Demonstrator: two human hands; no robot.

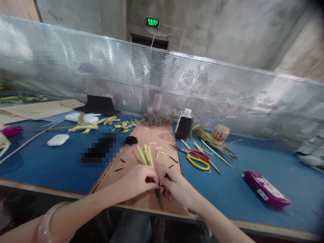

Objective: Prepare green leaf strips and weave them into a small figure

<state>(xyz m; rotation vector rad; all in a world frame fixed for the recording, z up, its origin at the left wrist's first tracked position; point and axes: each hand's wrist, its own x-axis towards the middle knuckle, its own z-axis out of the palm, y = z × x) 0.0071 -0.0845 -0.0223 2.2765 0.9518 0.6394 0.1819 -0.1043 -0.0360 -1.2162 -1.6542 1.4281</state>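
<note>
A small bundle of pale green plant strips stands fanned out at its top, over the brown board in front of me. Its darker lower ends poke out below my fingers. My left hand is closed around the bundle, thumb and fingers pinched together. My right hand is closed too, its fingertips meeting the left ones at the bundle's lower part. What the right fingertips pinch is small and partly hidden. Short dark pieces and pale scraps lie just beyond the hands.
Scissors with red and yellow handles lie right, near loose strips. A bottle stands behind a dark phone-like slab. A purple packet lies far right, a white case left. A perforated metal screen closes the back.
</note>
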